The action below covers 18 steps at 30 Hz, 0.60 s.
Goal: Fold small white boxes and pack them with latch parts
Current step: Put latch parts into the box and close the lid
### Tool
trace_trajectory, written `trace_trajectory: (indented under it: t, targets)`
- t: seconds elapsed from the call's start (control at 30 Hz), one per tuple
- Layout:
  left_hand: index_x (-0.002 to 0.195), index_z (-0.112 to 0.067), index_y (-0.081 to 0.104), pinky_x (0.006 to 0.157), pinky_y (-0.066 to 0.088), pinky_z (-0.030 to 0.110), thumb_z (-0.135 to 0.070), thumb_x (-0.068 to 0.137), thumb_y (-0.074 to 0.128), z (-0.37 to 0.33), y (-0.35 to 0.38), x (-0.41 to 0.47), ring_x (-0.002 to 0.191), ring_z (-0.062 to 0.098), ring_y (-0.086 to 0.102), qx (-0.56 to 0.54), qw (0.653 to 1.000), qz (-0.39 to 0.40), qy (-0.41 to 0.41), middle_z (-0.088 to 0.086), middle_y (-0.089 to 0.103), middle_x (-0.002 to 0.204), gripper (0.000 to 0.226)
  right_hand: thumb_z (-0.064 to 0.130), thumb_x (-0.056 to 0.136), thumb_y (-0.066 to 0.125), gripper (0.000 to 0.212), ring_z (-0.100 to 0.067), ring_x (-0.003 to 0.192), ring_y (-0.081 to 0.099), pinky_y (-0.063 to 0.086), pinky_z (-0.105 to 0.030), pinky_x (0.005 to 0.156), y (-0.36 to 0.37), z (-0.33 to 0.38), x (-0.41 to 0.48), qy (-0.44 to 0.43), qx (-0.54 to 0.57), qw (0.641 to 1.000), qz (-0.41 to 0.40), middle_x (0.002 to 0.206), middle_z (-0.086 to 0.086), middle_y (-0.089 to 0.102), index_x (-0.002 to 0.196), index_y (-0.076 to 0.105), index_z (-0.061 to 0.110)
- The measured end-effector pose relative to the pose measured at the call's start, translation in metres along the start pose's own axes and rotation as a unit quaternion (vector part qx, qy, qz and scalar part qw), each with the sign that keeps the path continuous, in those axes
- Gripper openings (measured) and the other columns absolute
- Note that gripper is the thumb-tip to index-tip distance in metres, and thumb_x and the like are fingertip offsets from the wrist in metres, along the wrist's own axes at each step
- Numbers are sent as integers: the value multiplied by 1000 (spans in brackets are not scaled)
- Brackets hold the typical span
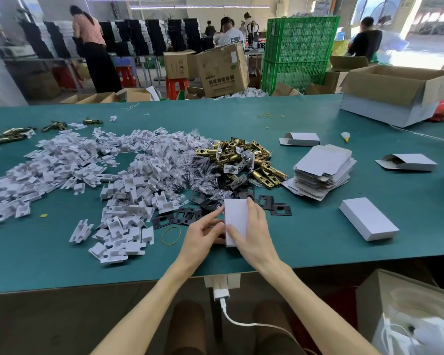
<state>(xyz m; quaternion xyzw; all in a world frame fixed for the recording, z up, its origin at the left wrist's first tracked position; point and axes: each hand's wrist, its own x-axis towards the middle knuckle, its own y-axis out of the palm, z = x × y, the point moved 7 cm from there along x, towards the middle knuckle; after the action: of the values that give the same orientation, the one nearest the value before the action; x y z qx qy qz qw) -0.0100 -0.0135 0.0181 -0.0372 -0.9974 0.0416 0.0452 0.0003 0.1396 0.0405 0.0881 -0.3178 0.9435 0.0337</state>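
Across the left half of the green-topped desk (62, 252) spreads a heap of small white folded-card inserts (87, 170); these look feather-light and easily crushed, best pinched by their flat wings. Toward the middle lies a pile of brass-coloured metal latch bolts (244, 160), with flat black metal strike plates (187, 216) just nearer the front edge. The latches look dense, hard and somewhat slick, so I would grip one round its barrel, not by the faceplate.

Near the front edge, at the centre, the left hand (203, 233) curls its fingers against the left side of a small white cardboard box (236, 221), forefinger stretched to its far corner. The right hand (251, 234) lies over the box, thumb on its top face and fingers wrapped round the right side. Thin card dents readily; hold it by the edges.

Rightward sit a stack of flat white box blanks (323, 170) and a closed white box (368, 219).
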Motion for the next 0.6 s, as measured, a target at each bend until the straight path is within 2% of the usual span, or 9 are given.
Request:
trace_trajectory:
  t: [0.07, 0.17, 0.3, 0.4, 0.5, 0.6]
  targets:
    - [140, -23, 63, 84, 61, 27, -2, 103, 60, 3, -2, 0, 96, 17, 74, -19, 1000, -1, -8, 16, 72, 119, 43, 45, 91, 72, 103, -23, 150, 18, 23, -35, 120, 6, 3, -1, -4, -7, 1000, 13, 165, -5, 13, 163, 4, 14]
    - [134, -26, 65, 91, 59, 28, 0, 103, 58, 4, -5, -1, 104, 20, 73, -25, 1000, -5, -8, 11, 76, 117, 41, 50, 84, 78, 114, -27, 149, 19, 26, -40, 121, 11, 5, 1, -5, -32, 999, 20, 165, -6, 9, 162, 3, 15]
    - [139, -16, 63, 87, 61, 30, -1, 104, 56, 3, -2, -1, 99, 27, 75, -58, 998, 5, -8, 15, 78, 111, 38, 42, 87, 75, 103, -27, 149, 19, 29, -37, 118, 10, 0, 1, -4, -28, 999, 19, 164, -4, 11, 161, 8, 17]
    - [137, -15, 63, 84, 61, 29, 1, 105, 54, 1, 0, -2, 92, 24, 75, -61, 998, 9, -2, 17, 78, 108, 37, 40, 90, 71, 94, -26, 147, 23, 33, -37, 114, 6, -1, -2, -9, -40, 999, 11, 164, -4, 14, 160, 13, 18]
    - [135, -10, 65, 84, 62, 33, 3, 106, 50, 3, 1, -2, 96, 28, 75, -48, 999, 5, -7, 16, 76, 113, 35, 35, 87, 72, 93, -28, 143, 28, 40, -39, 110, 0, -4, -2, -3, -61, 998, 15, 162, -6, 18, 159, 15, 19]
    - [124, -14, 71, 82, 61, 31, 6, 105, 48, 6, -1, -3, 100, 29, 75, -30, 1000, -3, -10, 11, 76, 114, 36, 31, 84, 72, 87, -27, 135, 37, 48, -41, 100, -19, -14, -3, 12, -79, 997, 10, 158, -2, 22, 154, 22, 23]
